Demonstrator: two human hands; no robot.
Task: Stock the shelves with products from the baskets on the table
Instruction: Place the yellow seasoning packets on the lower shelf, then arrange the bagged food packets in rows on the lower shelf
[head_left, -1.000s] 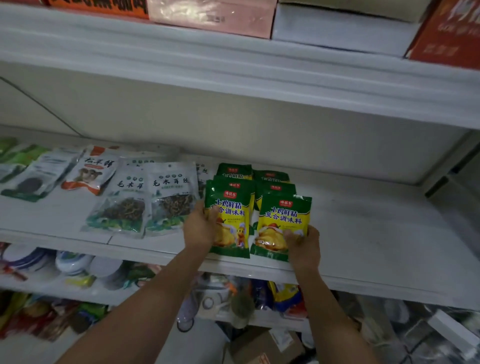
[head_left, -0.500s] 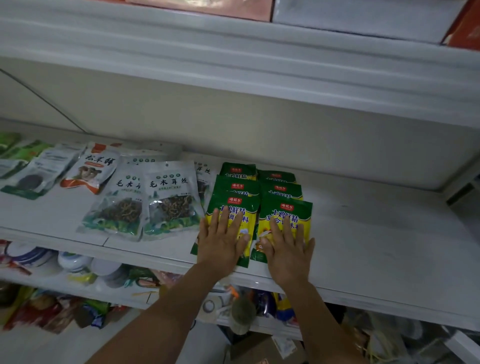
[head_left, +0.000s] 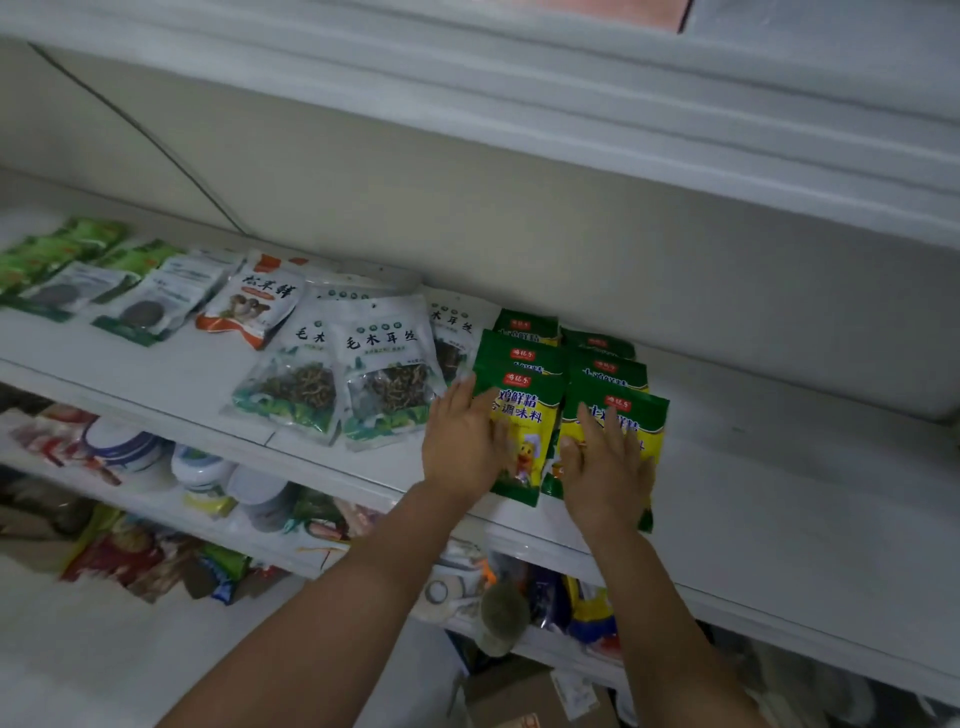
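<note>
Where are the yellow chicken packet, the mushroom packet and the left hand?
yellow chicken packet (head_left: 524, 447): head view, on its duck picture.
mushroom packet (head_left: 254, 306): head view, on its white front.
left hand (head_left: 460, 447): head view, back of hand.

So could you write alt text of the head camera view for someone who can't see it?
Two bare hands, left hand and right hand, lie flat with spread fingers on green-and-yellow seasoning packets near the front of a white shelf. Dried fungus packets lie beside them to the left.

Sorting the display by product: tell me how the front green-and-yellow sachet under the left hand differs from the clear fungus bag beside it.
The front green-and-yellow sachet is opaque, with a cartoon chick; the clear fungus bag is white-topped with a window showing dark shreds. The left hand partly covers the sachet; the bag lies untouched. The sachet looks narrower. Both lie flat on the shelf.
</note>
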